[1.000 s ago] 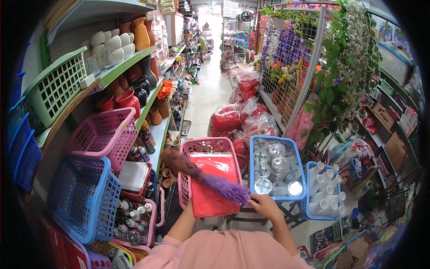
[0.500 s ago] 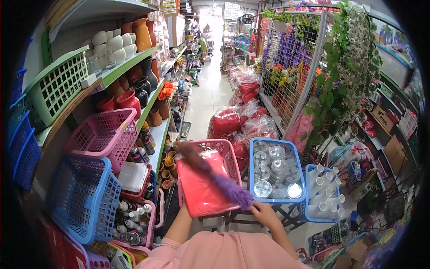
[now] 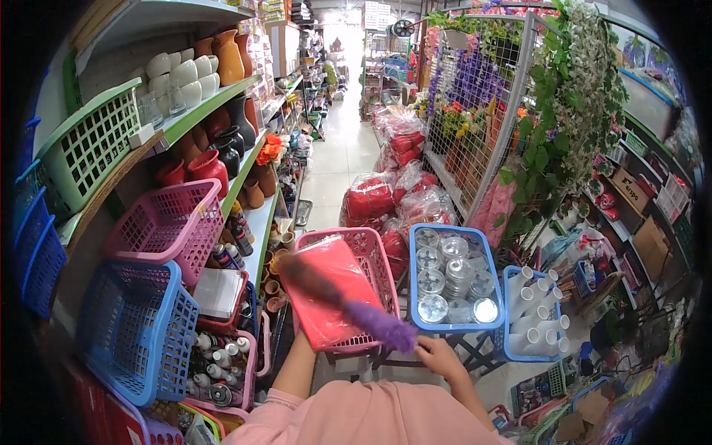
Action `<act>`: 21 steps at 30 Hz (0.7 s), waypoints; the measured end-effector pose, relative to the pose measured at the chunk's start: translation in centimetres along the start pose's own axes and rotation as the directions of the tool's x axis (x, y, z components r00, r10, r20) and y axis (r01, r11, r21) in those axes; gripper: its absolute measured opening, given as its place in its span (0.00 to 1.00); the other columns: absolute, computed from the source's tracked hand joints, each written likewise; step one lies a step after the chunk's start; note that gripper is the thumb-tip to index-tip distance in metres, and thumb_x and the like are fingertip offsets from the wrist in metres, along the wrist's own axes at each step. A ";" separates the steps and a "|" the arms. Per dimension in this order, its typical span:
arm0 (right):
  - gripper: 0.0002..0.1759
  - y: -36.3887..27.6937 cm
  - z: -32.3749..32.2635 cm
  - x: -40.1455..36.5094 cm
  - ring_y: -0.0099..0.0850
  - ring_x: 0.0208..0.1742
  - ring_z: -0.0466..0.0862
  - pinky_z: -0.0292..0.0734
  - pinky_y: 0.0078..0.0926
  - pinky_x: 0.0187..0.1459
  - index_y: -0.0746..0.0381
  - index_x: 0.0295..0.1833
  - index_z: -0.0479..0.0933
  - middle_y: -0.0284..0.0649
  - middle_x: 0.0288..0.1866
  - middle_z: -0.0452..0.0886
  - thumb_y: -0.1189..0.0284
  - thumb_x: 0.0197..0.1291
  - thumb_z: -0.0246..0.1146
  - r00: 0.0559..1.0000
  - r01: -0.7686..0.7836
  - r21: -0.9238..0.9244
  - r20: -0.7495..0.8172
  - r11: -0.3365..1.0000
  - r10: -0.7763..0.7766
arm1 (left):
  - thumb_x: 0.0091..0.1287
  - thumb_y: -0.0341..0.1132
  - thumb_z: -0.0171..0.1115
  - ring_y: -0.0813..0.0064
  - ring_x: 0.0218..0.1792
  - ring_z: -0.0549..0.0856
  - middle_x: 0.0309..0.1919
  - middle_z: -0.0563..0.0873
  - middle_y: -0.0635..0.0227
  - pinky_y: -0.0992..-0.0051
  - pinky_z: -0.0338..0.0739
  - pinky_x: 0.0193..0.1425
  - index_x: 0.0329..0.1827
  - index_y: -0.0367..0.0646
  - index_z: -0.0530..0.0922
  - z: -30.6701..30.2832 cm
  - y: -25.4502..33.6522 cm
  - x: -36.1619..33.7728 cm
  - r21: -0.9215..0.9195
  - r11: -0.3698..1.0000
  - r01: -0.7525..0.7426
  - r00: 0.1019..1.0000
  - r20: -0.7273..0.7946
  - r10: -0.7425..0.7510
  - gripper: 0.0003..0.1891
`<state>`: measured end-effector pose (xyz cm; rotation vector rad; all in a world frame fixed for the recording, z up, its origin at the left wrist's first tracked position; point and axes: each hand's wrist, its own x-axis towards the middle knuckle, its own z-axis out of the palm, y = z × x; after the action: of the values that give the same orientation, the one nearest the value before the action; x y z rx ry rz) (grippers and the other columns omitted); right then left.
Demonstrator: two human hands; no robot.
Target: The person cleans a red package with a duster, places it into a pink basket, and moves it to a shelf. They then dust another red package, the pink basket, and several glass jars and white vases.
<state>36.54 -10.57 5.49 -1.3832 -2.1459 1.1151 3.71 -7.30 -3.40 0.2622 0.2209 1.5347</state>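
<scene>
Dusting looks about midway. The duster point(image 3: 374, 320) lies across the red pack point(image 3: 330, 293), which is tipped up out of the pink basket point(image 3: 386, 278). The blue basket point(image 3: 410, 285) at its 3 o'clock is probably left to do. My right hand point(image 3: 439, 357) is clenched on the duster handle, with the head running off to 10 o'clock. My left hand is hidden under the pack at its 6 o'clock, so I can't tell its grip.

A narrow shop aisle with a pale tiled floor point(image 3: 337, 159) runs towards bright light. Green-edged shelves point(image 3: 211, 104) line the left side; a wire rack point(image 3: 475, 159) with artificial flowers point(image 3: 475, 81) stands on the right.
</scene>
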 end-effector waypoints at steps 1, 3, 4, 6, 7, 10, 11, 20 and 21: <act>0.15 -0.3 0.1 0.1 0.50 0.36 0.82 0.74 0.37 0.40 0.62 0.48 0.78 0.55 0.35 0.81 0.64 0.61 0.59 0.989 -0.112 0.039 -0.093 0.993 0.115 | 0.73 0.48 0.45 0.61 0.62 0.72 0.65 0.71 0.61 0.54 0.68 0.67 0.67 0.47 0.65 0.1 -0.3 0.0 -0.002 1.000 0.000 1.000 -0.006 0.000 0.24; 0.16 0.2 0.7 0.4 0.50 0.37 0.82 0.74 0.37 0.40 0.61 0.49 0.78 0.55 0.35 0.81 0.63 0.61 0.59 0.988 -0.094 0.053 -0.118 0.994 0.100 | 0.73 0.48 0.44 0.61 0.62 0.72 0.65 0.71 0.61 0.54 0.68 0.67 0.67 0.47 0.65 -0.3 -0.3 -0.7 -0.004 1.000 -0.002 1.000 -0.012 0.002 0.24; 0.17 0.4 1.0 0.5 0.50 0.38 0.82 0.74 0.37 0.40 0.61 0.50 0.78 0.55 0.36 0.81 0.63 0.61 0.59 0.986 -0.076 0.067 -0.144 0.995 0.085 | 0.73 0.48 0.44 0.61 0.63 0.72 0.65 0.71 0.61 0.54 0.68 0.67 0.67 0.47 0.65 -0.4 0.1 -0.8 -0.003 1.000 -0.004 1.000 -0.013 0.004 0.24; 0.18 0.5 1.4 0.2 0.49 0.38 0.83 0.74 0.38 0.40 0.61 0.52 0.78 0.54 0.36 0.82 0.63 0.62 0.59 0.994 0.033 0.116 -0.110 0.993 -0.020 | 0.73 0.48 0.44 0.61 0.63 0.72 0.65 0.71 0.61 0.54 0.68 0.67 0.68 0.47 0.65 -0.6 0.7 -1.8 -0.003 1.000 -0.004 1.000 -0.018 0.004 0.24; 0.17 0.5 1.3 0.0 0.49 0.37 0.83 0.74 0.37 0.40 0.62 0.52 0.78 0.54 0.36 0.82 0.63 0.62 0.58 0.996 0.088 0.095 -0.007 0.992 -0.087 | 0.73 0.48 0.44 0.61 0.63 0.72 0.65 0.71 0.61 0.54 0.68 0.67 0.68 0.47 0.65 -0.5 0.8 -1.3 -0.004 1.000 -0.002 1.000 -0.022 0.002 0.24; 0.17 0.3 0.9 0.2 0.47 0.36 0.82 0.74 0.34 0.40 0.64 0.52 0.77 0.54 0.36 0.82 0.65 0.64 0.57 0.988 0.097 0.035 0.115 0.995 -0.100 | 0.73 0.48 0.44 0.61 0.63 0.72 0.65 0.71 0.61 0.54 0.68 0.67 0.68 0.47 0.65 -0.3 0.6 -0.4 -0.010 1.000 -0.005 0.999 -0.035 0.004 0.24; 0.16 0.5 1.3 0.6 0.45 0.35 0.82 0.74 0.33 0.41 0.65 0.52 0.77 0.54 0.35 0.82 0.66 0.64 0.57 0.999 0.035 0.067 -0.012 0.997 -0.034 | 0.73 0.48 0.44 0.61 0.63 0.72 0.65 0.71 0.61 0.54 0.67 0.67 0.68 0.47 0.65 -0.5 0.2 -0.6 -0.013 1.000 -0.004 0.999 -0.040 0.003 0.24; 0.18 2.7 1.9 0.2 0.31 0.35 0.81 0.75 0.30 0.42 0.67 0.52 0.77 0.51 0.35 0.83 0.64 0.64 0.58 0.977 0.130 0.206 0.142 0.970 -0.161 | 0.73 0.48 0.43 0.61 0.63 0.72 0.66 0.70 0.62 0.54 0.67 0.68 0.68 0.47 0.64 -1.7 0.9 -1.1 -0.020 1.000 0.003 0.999 -0.051 -0.004 0.24; 0.19 2.4 1.4 0.3 0.32 0.35 0.82 0.75 0.31 0.42 0.67 0.52 0.77 0.52 0.35 0.82 0.64 0.64 0.58 0.989 0.004 0.159 0.144 0.987 -0.028 | 0.73 0.48 0.43 0.61 0.63 0.72 0.66 0.70 0.62 0.54 0.67 0.68 0.68 0.47 0.64 -0.7 0.7 0.0 -0.021 1.000 0.003 0.999 -0.052 -0.005 0.24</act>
<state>36.92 -10.42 2.69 -1.2461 -2.1089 1.3873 2.78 -7.24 -3.87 0.2053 0.2464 1.5402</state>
